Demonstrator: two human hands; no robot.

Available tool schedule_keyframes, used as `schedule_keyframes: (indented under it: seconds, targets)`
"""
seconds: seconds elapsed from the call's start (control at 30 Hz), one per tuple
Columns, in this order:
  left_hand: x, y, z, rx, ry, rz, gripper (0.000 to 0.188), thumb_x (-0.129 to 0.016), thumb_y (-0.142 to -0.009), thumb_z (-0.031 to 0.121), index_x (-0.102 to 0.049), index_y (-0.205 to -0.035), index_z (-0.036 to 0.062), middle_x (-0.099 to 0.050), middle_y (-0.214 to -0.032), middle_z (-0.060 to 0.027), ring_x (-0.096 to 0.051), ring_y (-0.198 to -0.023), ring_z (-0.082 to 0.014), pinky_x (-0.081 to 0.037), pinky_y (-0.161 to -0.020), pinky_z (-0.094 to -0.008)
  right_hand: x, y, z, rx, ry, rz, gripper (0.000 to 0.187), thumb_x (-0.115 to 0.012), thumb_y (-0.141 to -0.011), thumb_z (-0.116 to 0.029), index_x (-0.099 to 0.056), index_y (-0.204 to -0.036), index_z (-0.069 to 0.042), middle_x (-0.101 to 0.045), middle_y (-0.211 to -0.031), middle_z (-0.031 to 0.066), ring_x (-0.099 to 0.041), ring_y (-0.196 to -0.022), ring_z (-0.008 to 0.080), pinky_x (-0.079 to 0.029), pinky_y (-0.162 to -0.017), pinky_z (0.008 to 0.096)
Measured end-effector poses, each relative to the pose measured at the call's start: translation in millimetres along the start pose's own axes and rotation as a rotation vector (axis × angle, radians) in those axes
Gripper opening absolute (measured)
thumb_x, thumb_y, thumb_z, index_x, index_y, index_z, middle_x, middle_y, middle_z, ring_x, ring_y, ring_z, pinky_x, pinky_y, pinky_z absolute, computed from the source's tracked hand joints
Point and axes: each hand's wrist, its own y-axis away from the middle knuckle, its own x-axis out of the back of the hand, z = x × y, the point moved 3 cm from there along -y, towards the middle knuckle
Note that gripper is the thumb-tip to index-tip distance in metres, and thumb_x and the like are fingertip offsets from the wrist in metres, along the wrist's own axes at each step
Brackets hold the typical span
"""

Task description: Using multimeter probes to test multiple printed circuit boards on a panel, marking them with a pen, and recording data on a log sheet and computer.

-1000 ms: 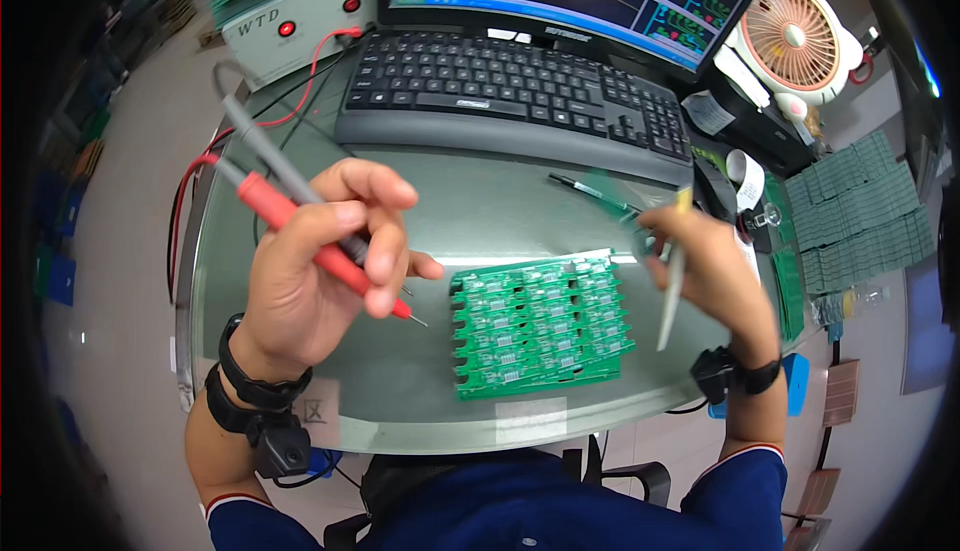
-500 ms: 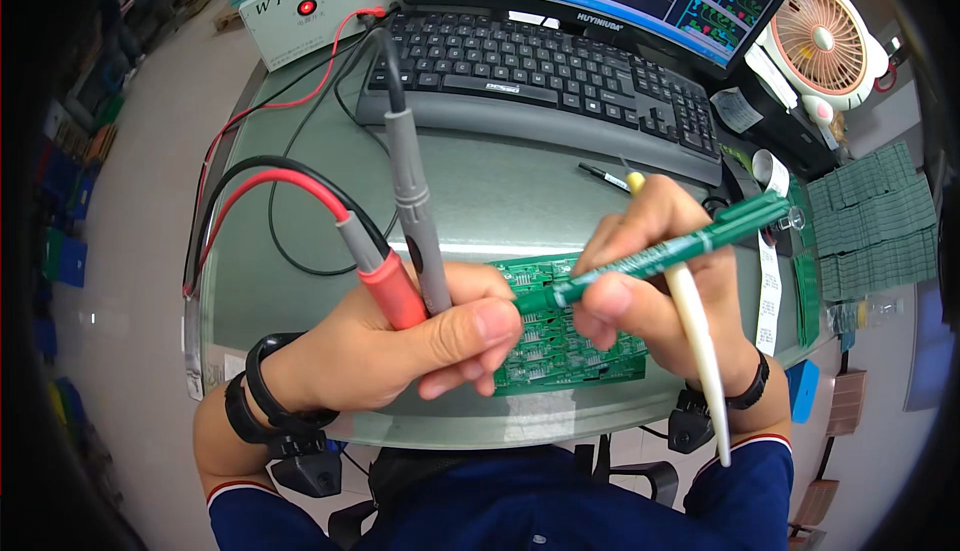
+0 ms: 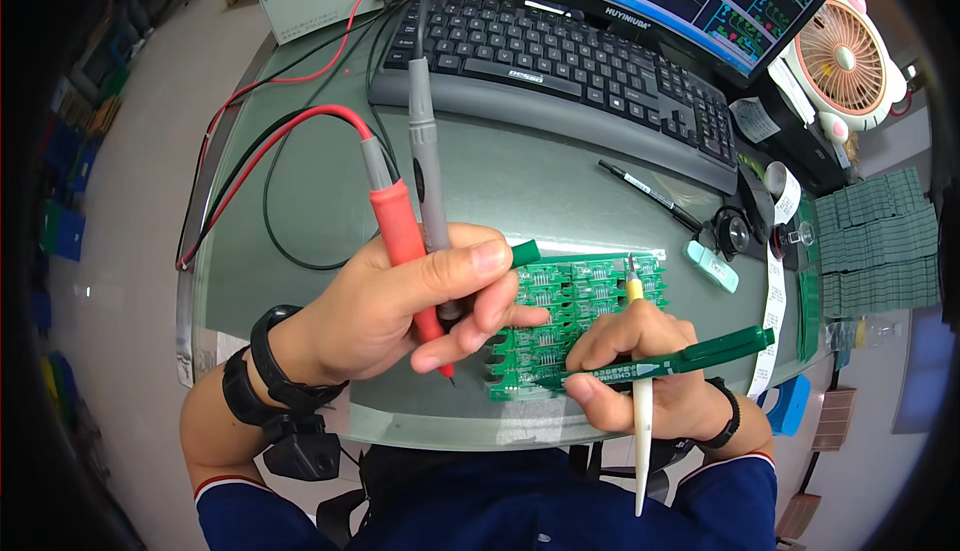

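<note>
On the keyboard's [image 3: 570, 81] near side: circuit panel [image 3: 575, 301]

Left hand [image 3: 420, 296] grips grey probe [image 3: 428, 176] and red probe [image 3: 403, 226]; right hand [image 3: 645, 356], apart from it, holds pale tool [image 3: 643, 441] and green marker [image 3: 705, 353]; the left also pinches green cap [image 3: 525, 253]. Sharp ends seem best held off the panel.

Left: pale, glossy floor [image 3: 150, 241] with a small bright reflection; blue containers [image 3: 68, 236] in shadow along its far edge. Centre: grey-green worktop [image 3: 510, 181], front edge bowed by the lens, metal trim [image 3: 185, 326] down the left side. Below: part of a black chair [image 3: 345, 514]. Far right: blue-grey panel [image 3: 921, 381], kind unclear.
</note>
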Motion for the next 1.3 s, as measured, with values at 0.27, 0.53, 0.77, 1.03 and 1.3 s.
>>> schedule_keyframes:
  seconds: [0.27,0.53,0.77,1.03,1.3]
  targets:
    - [-1.8,-0.4,0.2,-0.004,-0.045,0.03,0.04,-0.035,-0.103,0.026,-0.049,-0.072,0.0054,-0.043,-0.056,-0.0002,-0.037,-0.038,-0.0037,-0.045,-0.102,-0.0453,-1.9,-1.2,0.3,-0.021,0.038,-0.032,0.022,-0.076,-0.078,-0.01,-0.054,-0.08,-0.005,-0.06,-0.062,0.0049,-0.059,-0.05,0.0147,-0.043,-0.045,0.0261]
    - [-1.1,0.1,-0.9,-0.014,-0.033,0.021,0.04,-0.036,-0.103,0.026,-0.05,-0.072,0.0052,-0.043,-0.056,-0.0002,-0.037,-0.038,-0.0038,-0.045,-0.102,-0.0455,2.2,-2.8,-2.0,-0.001,0.104,-0.097,0.025,-0.075,-0.078,-0.009,-0.051,-0.084,-0.005,-0.062,-0.067,0.0078,-0.062,-0.055,0.0162,-0.045,-0.048,0.0263]
    - [-1.1,0.8,-2.4,-0.01,-0.039,0.025,0.04,-0.036,-0.103,0.026,-0.05,-0.072,0.0049,-0.044,-0.057,-0.0007,-0.036,-0.038,-0.0038,-0.044,-0.103,-0.0457,-2.1,-0.6,-0.4,0.007,0.077,-0.042,0.023,-0.076,-0.077,-0.009,-0.054,-0.081,-0.005,-0.057,-0.061,0.0041,-0.058,-0.049,0.0161,-0.042,-0.045,0.0273]
    - [0.4,-0.2,-1.7,-0.004,-0.045,0.018,0.04,-0.037,-0.102,0.027,-0.05,-0.072,0.0046,-0.045,-0.056,-0.001,-0.036,-0.037,-0.0041,-0.044,-0.103,-0.0457,-1.3,-3.5,-0.6,0.022,0.084,-0.052,0.023,-0.076,-0.076,-0.009,-0.053,-0.081,-0.005,-0.057,-0.064,0.0047,-0.058,-0.051,0.016,-0.043,-0.046,0.0266]
    - [-2.5,2.2,2.0,-0.022,-0.079,0.008,0.035,-0.039,-0.099,0.023,-0.054,-0.075,0.0038,-0.046,-0.058,-0.0009,-0.039,-0.04,-0.0057,-0.048,-0.098,-0.0457,27.6,-13.1,-9.5,-0.272,-0.438,0.13,0.02,-0.069,-0.087,-0.01,-0.051,-0.091,-0.004,-0.061,-0.074,0.0041,-0.055,-0.06,0.0069,-0.044,-0.053,0.0214]
